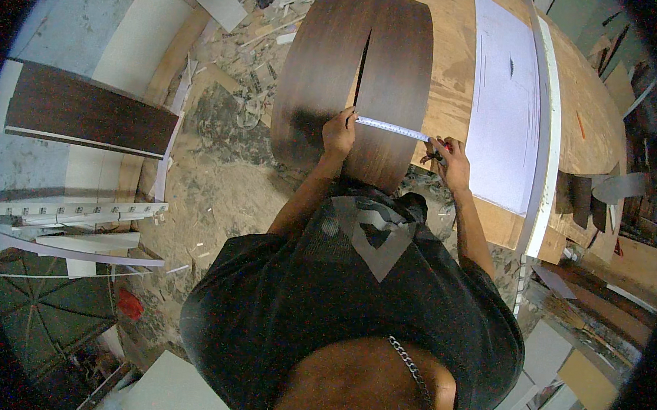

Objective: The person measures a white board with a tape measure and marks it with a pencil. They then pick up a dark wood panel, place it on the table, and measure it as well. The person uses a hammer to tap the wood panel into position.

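Note:
Two dark brown wood-grain boards, the left board and the right board, lie side by side in front of me. A narrow wedge-shaped gap runs between them, wider toward me. A tape measure's white blade stretches across the right board. My left hand is closed on the blade's end at the gap; the fingertips are partly hidden. Just past the right board's outer edge, my right hand grips the red and black tape measure case.
Plywood extends beneath and right of the boards, carrying a long white panel. Scraps and dust litter the floor. At left are another dark board and white strips. Stacked offcuts stand at right.

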The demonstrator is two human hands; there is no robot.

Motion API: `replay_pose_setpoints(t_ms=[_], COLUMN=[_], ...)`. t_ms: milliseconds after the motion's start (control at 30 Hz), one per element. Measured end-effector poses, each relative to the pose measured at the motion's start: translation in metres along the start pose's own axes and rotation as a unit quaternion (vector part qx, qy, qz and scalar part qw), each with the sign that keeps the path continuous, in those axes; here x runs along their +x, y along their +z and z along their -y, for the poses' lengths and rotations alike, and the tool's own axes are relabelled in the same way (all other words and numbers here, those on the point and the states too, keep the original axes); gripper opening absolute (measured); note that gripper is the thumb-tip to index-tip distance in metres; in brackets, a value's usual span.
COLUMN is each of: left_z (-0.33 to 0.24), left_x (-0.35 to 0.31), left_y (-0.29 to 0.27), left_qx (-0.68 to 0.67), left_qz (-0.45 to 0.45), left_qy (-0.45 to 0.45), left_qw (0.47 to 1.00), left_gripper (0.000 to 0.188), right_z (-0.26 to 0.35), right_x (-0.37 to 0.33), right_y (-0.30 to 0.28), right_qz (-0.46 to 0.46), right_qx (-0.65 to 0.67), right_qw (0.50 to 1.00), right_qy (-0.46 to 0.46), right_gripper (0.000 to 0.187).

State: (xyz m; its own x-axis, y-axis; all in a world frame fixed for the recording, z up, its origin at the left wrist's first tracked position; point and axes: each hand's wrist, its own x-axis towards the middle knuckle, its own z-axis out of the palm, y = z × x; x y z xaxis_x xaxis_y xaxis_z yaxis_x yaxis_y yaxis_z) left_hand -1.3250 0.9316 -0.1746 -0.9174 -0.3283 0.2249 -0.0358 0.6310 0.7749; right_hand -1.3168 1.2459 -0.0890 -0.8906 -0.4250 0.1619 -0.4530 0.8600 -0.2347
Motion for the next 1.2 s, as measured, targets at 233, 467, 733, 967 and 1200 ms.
replay_pose_setpoints(t_ms=[233, 467, 733, 967, 1200], left_z=[0.004, -0.004, -0.003, -0.01, -0.016], left_x=[0.001, 0.0, 0.001, -0.002, -0.003], left_y=[0.005, 0.0, -0.002, -0.005, -0.018], left_qx=[-0.015, -0.005, 0.028, 0.037, 0.033], left_qz=[0.04, 0.035, 0.017, -0.027, -0.081], left_qy=[-0.041, -0.042, 0.006, 0.032, 0.072], left_qw=[0.998, 0.998, 0.999, 0.998, 0.994], left_gripper=[0.027, 0.027, 0.027, 0.026, 0.024], right_z=[-0.006, -0.01, -0.006, -0.016, 0.006], right_x=[0.001, 0.0, 0.001, -0.002, 0.002], right_y=[0.005, 0.007, 0.004, 0.011, -0.016], right_qz=[0.008, -0.005, -0.002, -0.001, 0.008], right_qx=[-0.031, -0.012, -0.007, -0.009, 0.043], right_qw=[0.999, 1.0, 1.0, 1.0, 0.999], right_qy=[0.009, -0.004, -0.004, -0.009, -0.007], right_gripper=[0.059, 0.061, 0.064, 0.068, 0.071])
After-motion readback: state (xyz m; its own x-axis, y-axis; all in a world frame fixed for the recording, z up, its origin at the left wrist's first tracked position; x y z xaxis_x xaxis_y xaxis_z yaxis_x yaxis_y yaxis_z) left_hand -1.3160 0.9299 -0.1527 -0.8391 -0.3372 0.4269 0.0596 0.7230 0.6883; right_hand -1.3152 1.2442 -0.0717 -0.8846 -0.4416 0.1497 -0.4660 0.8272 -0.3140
